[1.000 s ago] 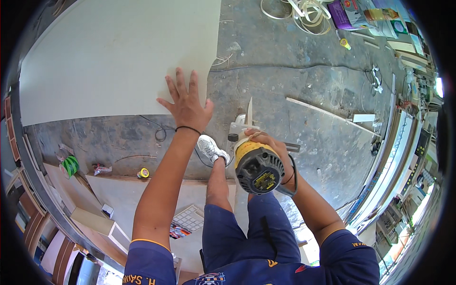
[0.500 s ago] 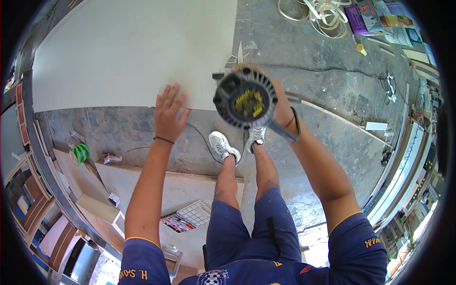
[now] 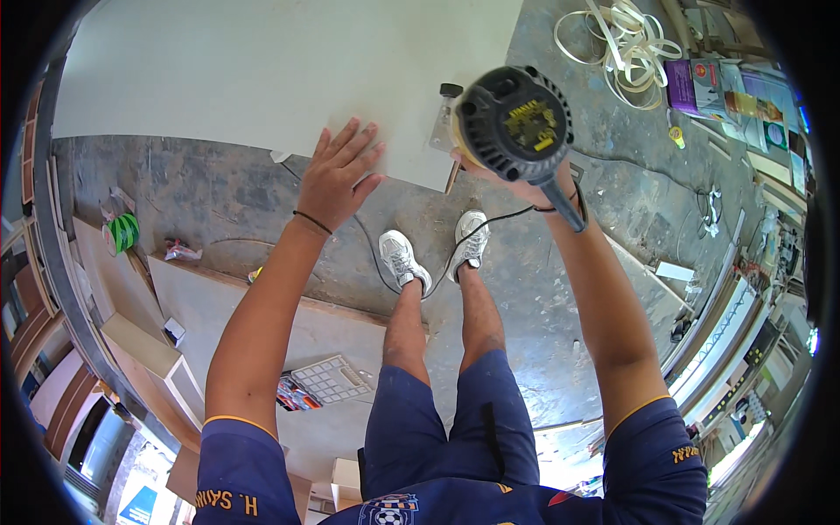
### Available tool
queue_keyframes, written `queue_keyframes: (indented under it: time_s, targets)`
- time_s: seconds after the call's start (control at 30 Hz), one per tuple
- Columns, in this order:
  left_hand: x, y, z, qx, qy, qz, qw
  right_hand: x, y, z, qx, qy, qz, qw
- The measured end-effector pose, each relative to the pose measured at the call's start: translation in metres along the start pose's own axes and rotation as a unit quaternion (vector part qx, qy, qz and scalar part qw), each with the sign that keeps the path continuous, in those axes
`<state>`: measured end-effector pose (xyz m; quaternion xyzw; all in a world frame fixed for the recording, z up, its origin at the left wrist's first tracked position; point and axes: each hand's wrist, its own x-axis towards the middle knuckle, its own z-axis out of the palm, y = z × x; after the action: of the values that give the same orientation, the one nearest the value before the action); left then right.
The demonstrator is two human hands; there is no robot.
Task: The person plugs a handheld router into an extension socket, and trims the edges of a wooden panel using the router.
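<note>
A large white board point(image 3: 262, 79) lies before me, its near right corner just ahead of my shoes. My left hand point(image 3: 343, 171) rests flat on it near the front edge, fingers spread. My right hand point(image 3: 529, 192) is wrapped round a black trim router point(image 3: 516, 122), seen from its motor end at the board's right edge. A clear base plate point(image 3: 440, 133) with a black knob point(image 3: 451, 90) juts from the router over the board. The router's body hides most of my right fingers and the bit. Its cord point(image 3: 492, 222) runs down past my wrist.
The cord loops by my white shoes point(image 3: 400, 255). A heap of pale edging strip point(image 3: 632, 52) and a purple box point(image 3: 681, 86) lie at far right. A roll of green tape point(image 3: 121, 234) sits at left. Another board point(image 3: 227, 306) lies behind my left side.
The router and my right hand have moved right relative to my body, along the board's edge toward its near corner. My left hand stays flat on the board. The view has shifted.
</note>
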<state>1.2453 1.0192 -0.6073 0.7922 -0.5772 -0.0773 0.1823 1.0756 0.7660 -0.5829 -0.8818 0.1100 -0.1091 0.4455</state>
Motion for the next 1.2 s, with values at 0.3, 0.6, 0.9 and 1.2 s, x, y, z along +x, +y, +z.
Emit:
queue_keyframes:
  time_s: [0.3, 0.6, 0.9, 1.2]
  targets:
    - [-0.001, 0.001, 0.001, -0.011, 0.003, -0.007, 1.0, -0.033, -0.029, 0.033, 0.222, 0.099, -0.021, 0.97]
    - [-0.001, -0.001, 0.0, -0.017, -0.004, -0.008, 1.0, -0.061, -0.08, 0.037, 0.163, 0.042, 0.008, 0.986]
    - [0.017, 0.016, -0.005, -0.093, -0.022, -0.071, 0.993, -0.107, -0.099, 0.033, 0.193, 0.023, 0.051, 0.98]
    - [0.02, 0.044, 0.005, -0.082, -0.051, -0.159, 0.983, -0.083, -0.073, 0.001, 0.182, 0.062, 0.045, 0.98]
